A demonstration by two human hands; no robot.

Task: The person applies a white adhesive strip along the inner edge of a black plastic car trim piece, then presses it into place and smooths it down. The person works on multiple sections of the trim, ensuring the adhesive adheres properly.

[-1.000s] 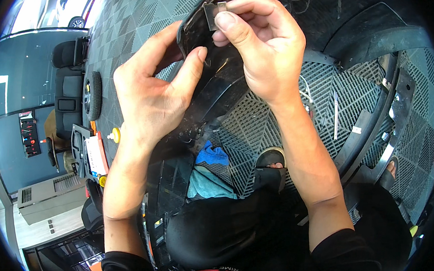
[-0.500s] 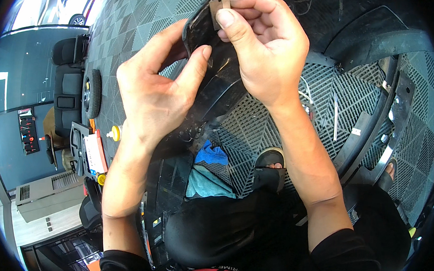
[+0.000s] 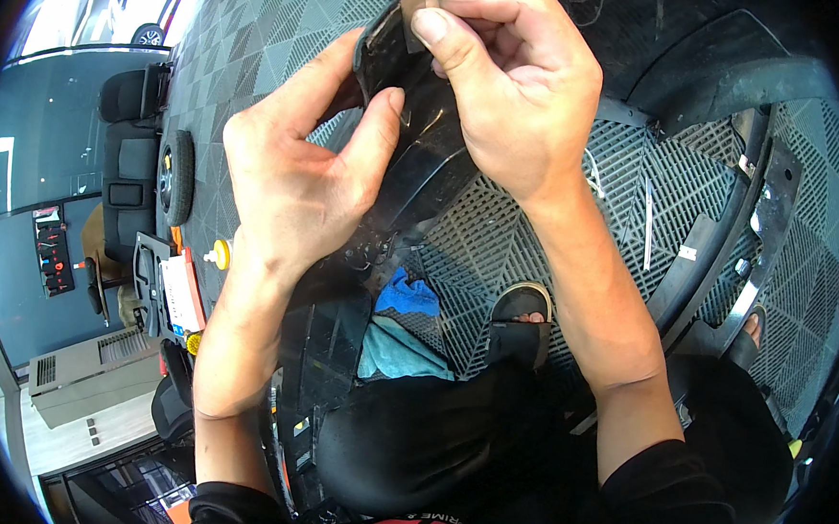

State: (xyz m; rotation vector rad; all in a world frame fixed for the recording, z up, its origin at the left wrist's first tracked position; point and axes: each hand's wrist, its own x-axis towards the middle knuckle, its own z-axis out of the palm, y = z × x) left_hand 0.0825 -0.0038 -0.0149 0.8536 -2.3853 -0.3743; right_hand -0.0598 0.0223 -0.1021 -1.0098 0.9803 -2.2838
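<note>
A black curved panel [image 3: 425, 133], which looks like a car body part, hangs at the top of the head view. My left hand [image 3: 300, 178] grips its left edge, with the thumb on the near side and the fingers partly hidden behind the edge. My right hand [image 3: 526, 91] pinches a small flat brownish piece [image 3: 412, 21] between thumb and forefinger. The piece lies against the panel's upper edge; its exact kind I cannot make out. My other right fingers are curled behind the thumb.
On the grey grid floor lie a blue cloth [image 3: 408, 294] and a teal towel [image 3: 400, 350]. Long dark trim strips [image 3: 698, 269] are at the right. Leftward are a spare wheel [image 3: 176, 178], a yellow-capped bottle [image 3: 218, 255] and black car seats [image 3: 130, 163].
My right hand and the brownish piece have shifted slightly along the panel's edge. My left hand keeps its grip, moving a little left with the panel.
</note>
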